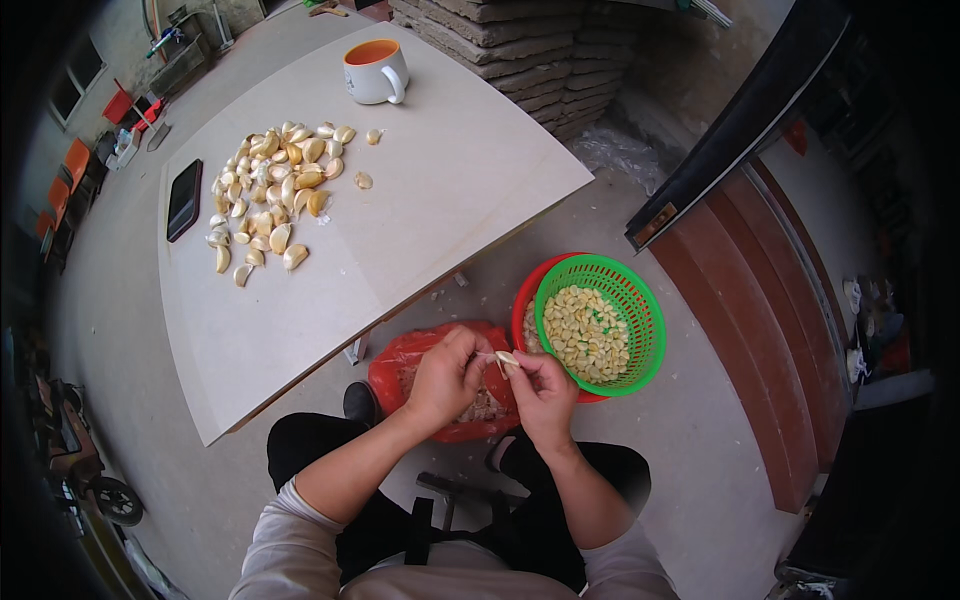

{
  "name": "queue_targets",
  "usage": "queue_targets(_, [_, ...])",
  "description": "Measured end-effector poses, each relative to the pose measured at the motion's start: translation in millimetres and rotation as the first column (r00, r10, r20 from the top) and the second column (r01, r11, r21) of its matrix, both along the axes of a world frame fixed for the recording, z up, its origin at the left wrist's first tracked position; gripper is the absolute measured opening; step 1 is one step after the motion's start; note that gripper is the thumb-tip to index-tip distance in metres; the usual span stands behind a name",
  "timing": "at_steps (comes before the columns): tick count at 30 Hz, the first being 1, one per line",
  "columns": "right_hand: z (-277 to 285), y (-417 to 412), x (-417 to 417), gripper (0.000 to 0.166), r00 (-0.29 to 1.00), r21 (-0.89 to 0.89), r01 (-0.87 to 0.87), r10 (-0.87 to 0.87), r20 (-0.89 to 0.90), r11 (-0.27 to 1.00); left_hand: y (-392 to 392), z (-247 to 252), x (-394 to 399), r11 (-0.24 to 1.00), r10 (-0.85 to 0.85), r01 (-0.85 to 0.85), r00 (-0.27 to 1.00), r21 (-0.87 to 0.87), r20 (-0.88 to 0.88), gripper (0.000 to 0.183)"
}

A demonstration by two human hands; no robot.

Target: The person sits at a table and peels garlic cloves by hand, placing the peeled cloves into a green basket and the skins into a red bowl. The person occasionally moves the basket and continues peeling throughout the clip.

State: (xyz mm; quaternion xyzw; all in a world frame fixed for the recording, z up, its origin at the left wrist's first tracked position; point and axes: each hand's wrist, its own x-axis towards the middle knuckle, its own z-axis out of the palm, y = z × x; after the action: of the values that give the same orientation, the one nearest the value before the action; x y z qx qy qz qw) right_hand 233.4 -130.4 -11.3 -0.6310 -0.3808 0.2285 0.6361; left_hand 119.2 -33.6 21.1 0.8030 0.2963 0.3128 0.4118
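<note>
Between my two hands is a garlic clove, above a red plastic bag that holds garlic skins. My right hand grips the clove with thumb and fingertips. The fingertips of my left hand pinch a thin bit of skin at the clove's left end. Just right of my hands, peeled cloves lie in a green plastic colander, which sits in a red basin. A pile of unpeeled garlic cloves lies on the pale table.
On the table stand a white mug with an orange inside and, at the left edge, a smartphone. The table's near edge runs diagonally beyond my left hand. Reddish steps rise at the right. Stacked slabs stand behind the table.
</note>
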Motion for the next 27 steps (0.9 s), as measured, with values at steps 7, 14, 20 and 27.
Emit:
queue_targets(7, [-6, 1, 0, 0.012, 0.943, -0.008, -0.016, 0.012, -0.332, 1.000, -9, 6, 2, 0.975, -0.104, 0.110, 0.994, 0.191, -0.040, 0.013])
queue_targets(14, [3, 1, 12, 0.013, 0.783, -0.080, -0.125, 0.049, -0.620, 0.989, 4, -8, 5, 0.979, 0.062, -0.052, 0.997, -0.199, 0.045, 0.015])
queue_targets(20, [-18, 4, 53, 0.015, 0.880, -0.159, 0.029, -0.101, -0.464, 0.987, 13, -14, -13, 0.980, -0.059, 0.123, 0.927, 0.153, -0.371, 0.014])
queue_targets(27, [-112, -20, 128, 0.022, 0.804, -0.534, 0.569, -0.285, 0.523, 0.626, 17, -37, -28, 0.898, -0.045, 0.347, 0.682, 0.269, -0.730, 0.017])
